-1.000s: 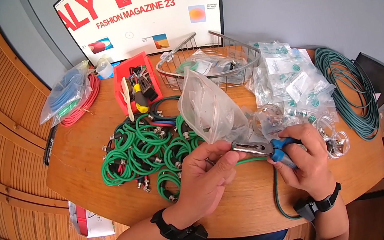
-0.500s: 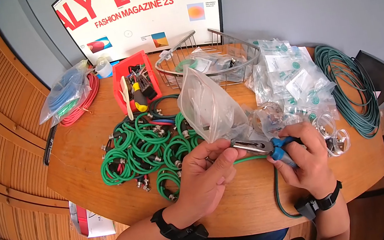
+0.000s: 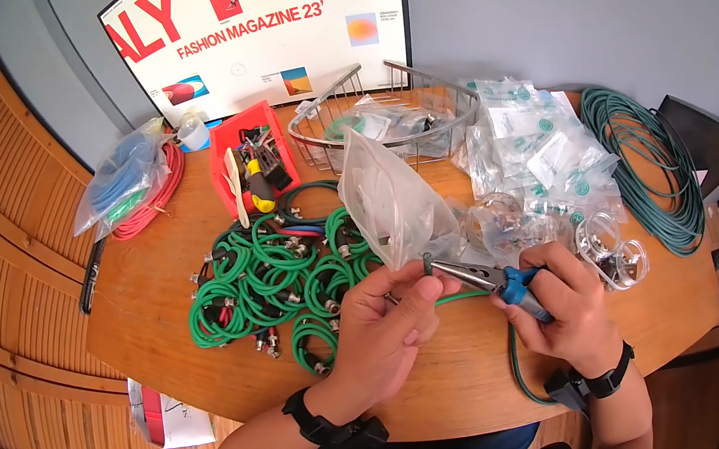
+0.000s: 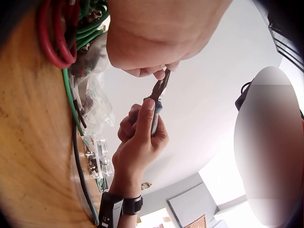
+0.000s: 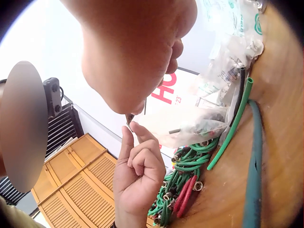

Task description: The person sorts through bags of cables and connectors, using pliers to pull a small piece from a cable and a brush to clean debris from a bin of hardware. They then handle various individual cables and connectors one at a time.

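Blue-handled pliers (image 3: pixel 513 287) are gripped in the right hand (image 3: pixel 566 309), their metal jaws pointing left. At the jaws' tip, the left hand (image 3: pixel 390 328) pinches a small dark piece (image 3: pixel 428 262) between thumb and forefinger; what it is cannot be made out. In the left wrist view the right hand (image 4: pixel 137 137) has its thumb along the pliers (image 4: pixel 156 114). In the right wrist view the left hand's (image 5: pixel 140 178) thumb and forefinger meet at the jaw tip. A clear plastic bag (image 3: pixel 399 204) stands just behind the left hand.
Coiled green cables (image 3: pixel 268 272) cover the table's left middle. Behind stand a red bin (image 3: pixel 222 143) with tools and a wire basket (image 3: pixel 416 136). Plastic packets (image 3: pixel 543 139) and a dark green cable coil (image 3: pixel 652 169) lie at the right. A cable (image 3: pixel 516 359) hangs near the front edge.
The right hand has tilted the pliers and drawn them slightly back, so the dark piece at the left fingertips shows more. The left hand stays nearly still. The head view has shifted slightly.
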A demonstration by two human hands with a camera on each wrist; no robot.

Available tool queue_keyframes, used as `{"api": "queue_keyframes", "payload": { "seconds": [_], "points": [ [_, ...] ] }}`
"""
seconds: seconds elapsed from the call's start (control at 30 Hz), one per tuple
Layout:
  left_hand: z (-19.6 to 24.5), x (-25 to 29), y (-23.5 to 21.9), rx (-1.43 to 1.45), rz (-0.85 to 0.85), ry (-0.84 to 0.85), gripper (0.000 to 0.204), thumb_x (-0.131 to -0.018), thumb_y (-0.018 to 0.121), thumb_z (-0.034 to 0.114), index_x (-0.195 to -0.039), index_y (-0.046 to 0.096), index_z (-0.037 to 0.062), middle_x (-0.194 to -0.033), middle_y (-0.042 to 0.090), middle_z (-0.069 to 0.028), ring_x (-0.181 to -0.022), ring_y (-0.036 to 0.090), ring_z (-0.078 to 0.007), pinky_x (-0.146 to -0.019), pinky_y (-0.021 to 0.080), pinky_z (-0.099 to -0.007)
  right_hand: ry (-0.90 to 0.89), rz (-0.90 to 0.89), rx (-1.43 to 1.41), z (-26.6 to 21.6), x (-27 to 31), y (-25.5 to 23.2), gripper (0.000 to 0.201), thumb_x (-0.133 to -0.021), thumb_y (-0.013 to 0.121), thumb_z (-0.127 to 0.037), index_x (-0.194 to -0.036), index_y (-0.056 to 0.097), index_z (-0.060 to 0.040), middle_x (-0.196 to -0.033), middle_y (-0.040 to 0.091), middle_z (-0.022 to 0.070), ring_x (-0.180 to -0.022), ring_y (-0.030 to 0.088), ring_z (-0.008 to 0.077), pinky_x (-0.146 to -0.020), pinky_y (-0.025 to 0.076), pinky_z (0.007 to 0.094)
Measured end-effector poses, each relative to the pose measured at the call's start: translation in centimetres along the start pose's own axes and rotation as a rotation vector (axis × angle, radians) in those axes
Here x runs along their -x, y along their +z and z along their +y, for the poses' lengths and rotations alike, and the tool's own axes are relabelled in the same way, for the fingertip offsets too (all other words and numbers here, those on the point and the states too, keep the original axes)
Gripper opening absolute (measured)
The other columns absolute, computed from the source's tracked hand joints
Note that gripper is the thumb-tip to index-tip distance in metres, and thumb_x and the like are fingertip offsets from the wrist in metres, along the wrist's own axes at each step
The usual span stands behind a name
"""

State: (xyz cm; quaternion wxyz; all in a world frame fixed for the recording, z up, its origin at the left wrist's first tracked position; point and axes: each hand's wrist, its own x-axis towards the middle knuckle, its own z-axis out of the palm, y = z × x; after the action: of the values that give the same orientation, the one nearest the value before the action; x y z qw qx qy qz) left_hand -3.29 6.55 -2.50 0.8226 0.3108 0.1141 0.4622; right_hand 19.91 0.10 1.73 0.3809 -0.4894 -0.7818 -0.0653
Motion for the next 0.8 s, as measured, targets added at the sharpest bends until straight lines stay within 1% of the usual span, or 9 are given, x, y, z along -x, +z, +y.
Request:
{"api": "queue_keyframes", "payload": {
  "seconds": [0.13, 0.27, 0.3, 0.33, 0.4, 0.47, 0.57, 0.73, 0.8],
  "points": [
    [0.0, 0.1, 0.0, -0.078, 0.014, 0.008, 0.024, -0.107, 0.064, 0.006, -0.130, 0.070, 0.0086, -0.115, 0.078, -0.0171, -0.062, 0.044, -0.0036, -0.055, 0.034, -0.0233, 0.003, 0.003, 0.003, 0.1, -0.2, 0.2, 0.031, -0.072, 0.092, -0.011, -0.077, 0.062, -0.0021, -0.100, 0.067, 0.0149, -0.072, 0.069, 0.0298, -0.058, 0.056, 0.0368],
    [0.1, 0.0, 0.6, -0.159, 0.081, 0.012, 0.021, -0.107, 0.065, 0.008, -0.127, 0.070, 0.0029, -0.112, 0.078, -0.0162, -0.061, 0.044, -0.0033, -0.054, 0.034, -0.0228, 0.092, -0.003, -0.130, 0.8, -0.6, 0.6, 0.026, -0.076, 0.091, -0.012, -0.081, 0.069, 0.0004, -0.108, 0.070, 0.0155, -0.086, 0.070, 0.0308, -0.072, 0.057, 0.0383],
    [0.4, 0.0, 0.8, -0.207, 0.099, -0.018, 0.020, -0.107, 0.065, 0.008, -0.125, 0.070, 0.0004, -0.110, 0.079, -0.0157, -0.061, 0.044, -0.0034, -0.053, 0.034, -0.0227, 0.104, -0.015, -0.147, 0.8, -0.6, 0.6, 0.024, -0.077, 0.091, -0.012, -0.083, 0.071, 0.0011, -0.112, 0.071, 0.0159, -0.091, 0.070, 0.0312, -0.077, 0.057, 0.0388],
    [0.6, 0.0, 1.1, -0.256, 0.117, -0.049, 0.020, -0.107, 0.065, 0.009, -0.123, 0.070, -0.0020, -0.109, 0.079, -0.0151, -0.060, 0.044, -0.0035, -0.053, 0.034, -0.0225, 0.106, -0.015, -0.145, 0.9, -0.6, 0.5, 0.024, -0.077, 0.091, -0.012, -0.083, 0.071, 0.0011, -0.112, 0.071, 0.0159, -0.091, 0.070, 0.0312, -0.077, 0.057, 0.0388],
    [0.6, 0.0, 1.6, -0.317, 0.134, -0.023, 0.019, -0.108, 0.064, 0.011, -0.121, 0.070, -0.0010, -0.104, 0.078, -0.0134, -0.057, 0.042, -0.0035, -0.050, 0.033, -0.0234, 0.139, -0.048, -0.196, 0.8, -0.5, 0.5, 0.023, -0.079, 0.090, -0.013, -0.086, 0.073, 0.0018, -0.119, 0.072, 0.0172, -0.096, 0.070, 0.0321, -0.083, 0.056, 0.0393],
    [0.5, 0.0, 1.6, -0.379, 0.153, 0.005, 0.019, -0.109, 0.063, 0.014, -0.120, 0.071, 0.0001, -0.100, 0.076, -0.0118, -0.054, 0.039, -0.0036, -0.048, 0.032, -0.0242, 0.151, -0.051, -0.208, 0.7, -0.6, 0.5, 0.023, -0.080, 0.090, -0.013, -0.087, 0.074, 0.0021, -0.119, 0.072, 0.0175, -0.096, 0.070, 0.0324, -0.083, 0.057, 0.0387],
    [0.4, 0.2, 1.4, -0.334, 0.138, 0.014, 0.021, -0.107, 0.066, 0.011, -0.123, 0.070, -0.0026, -0.107, 0.079, -0.0125, -0.060, 0.045, -0.0029, -0.052, 0.035, -0.0215, 0.160, -0.052, -0.237, 0.7, -0.7, 0.5, 0.023, -0.082, 0.089, -0.014, -0.088, 0.074, 0.0029, -0.118, 0.072, 0.0175, -0.094, 0.071, 0.0325, -0.081, 0.057, 0.0378],
    [0.6, 0.2, 1.8, -0.542, 0.103, -0.031, 0.021, -0.108, 0.067, 0.014, -0.122, 0.071, -0.0012, -0.096, 0.074, -0.0033, -0.063, 0.045, -0.0007, -0.055, 0.035, -0.0198, 0.138, -0.067, -0.263, 0.8, -0.8, 0.3, 0.023, -0.083, 0.089, -0.013, -0.087, 0.073, 0.0041, -0.113, 0.071, 0.0178, -0.088, 0.071, 0.0315, -0.075, 0.058, 0.0363],
    [0.6, 0.3, 1.8, -0.524, 0.102, -0.038, 0.022, -0.108, 0.066, 0.015, -0.121, 0.070, -0.0014, -0.094, 0.073, -0.0023, -0.064, 0.045, -0.0003, -0.055, 0.035, -0.0195, 0.194, -0.135, -0.265, 0.5, -0.7, -0.1, 0.023, -0.084, 0.088, -0.011, -0.085, 0.071, 0.0047, -0.106, 0.071, 0.0188, -0.083, 0.072, 0.0316, -0.071, 0.057, 0.0359]
  ]
}}
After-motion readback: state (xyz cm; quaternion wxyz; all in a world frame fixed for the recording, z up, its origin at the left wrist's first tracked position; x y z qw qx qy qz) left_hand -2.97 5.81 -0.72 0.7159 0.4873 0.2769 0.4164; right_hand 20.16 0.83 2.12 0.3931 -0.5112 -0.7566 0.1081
